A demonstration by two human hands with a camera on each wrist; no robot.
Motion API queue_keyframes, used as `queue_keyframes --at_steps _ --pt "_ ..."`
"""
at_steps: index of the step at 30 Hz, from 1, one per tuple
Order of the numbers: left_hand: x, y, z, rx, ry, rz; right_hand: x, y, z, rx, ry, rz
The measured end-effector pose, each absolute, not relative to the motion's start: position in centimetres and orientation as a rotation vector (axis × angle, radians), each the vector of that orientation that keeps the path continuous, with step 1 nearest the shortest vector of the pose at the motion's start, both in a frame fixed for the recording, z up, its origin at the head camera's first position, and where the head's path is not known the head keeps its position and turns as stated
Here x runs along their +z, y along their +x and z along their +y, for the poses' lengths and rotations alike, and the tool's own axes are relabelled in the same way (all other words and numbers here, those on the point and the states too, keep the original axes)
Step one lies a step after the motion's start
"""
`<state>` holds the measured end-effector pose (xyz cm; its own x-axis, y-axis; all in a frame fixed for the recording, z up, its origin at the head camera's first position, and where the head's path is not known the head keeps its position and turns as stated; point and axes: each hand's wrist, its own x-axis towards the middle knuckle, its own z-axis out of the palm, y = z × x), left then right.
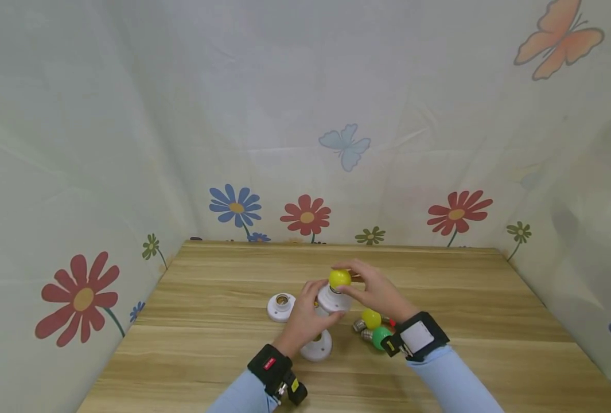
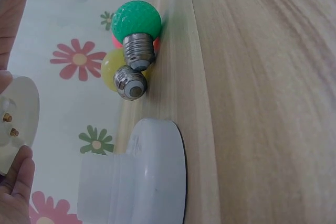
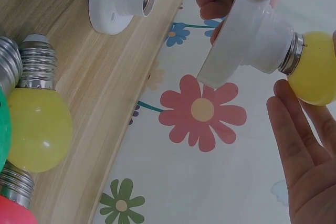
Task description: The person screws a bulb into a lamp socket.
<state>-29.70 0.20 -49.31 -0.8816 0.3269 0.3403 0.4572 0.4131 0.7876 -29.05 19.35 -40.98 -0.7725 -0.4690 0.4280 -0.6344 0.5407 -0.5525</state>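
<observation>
In the head view, my left hand (image 1: 305, 324) grips a white round lamp holder (image 1: 334, 300) by its base, above the table. My right hand (image 1: 380, 291) pinches a yellow bulb (image 1: 340, 278) between thumb and fingers. From the right wrist view, the bulb's metal screw base sits partly inside the holder's socket, with some thread showing. The held holder (image 3: 236, 40) is tilted there. Its hollow underside (image 2: 21, 111) with brass screws faces the left wrist camera.
White lamp holders stand left on the wooden table, one behind (image 1: 279, 314) and one nearer (image 1: 319, 348), partly hidden by the left hand. Beneath the right forearm lie a yellow bulb (image 1: 371, 318), a green bulb (image 1: 381, 338) and a red bulb (image 3: 16, 212). A flowered cloth (image 1: 264, 143) surrounds the table.
</observation>
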Motion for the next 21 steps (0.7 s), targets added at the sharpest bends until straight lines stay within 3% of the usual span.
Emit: queue_keyframes --at_steps 21 --pt "-49.4 -29.4 0.4 -1.48 -0.693 -2.545 -41.3 -28.5 17.9 0.967 0.579 -2.532"
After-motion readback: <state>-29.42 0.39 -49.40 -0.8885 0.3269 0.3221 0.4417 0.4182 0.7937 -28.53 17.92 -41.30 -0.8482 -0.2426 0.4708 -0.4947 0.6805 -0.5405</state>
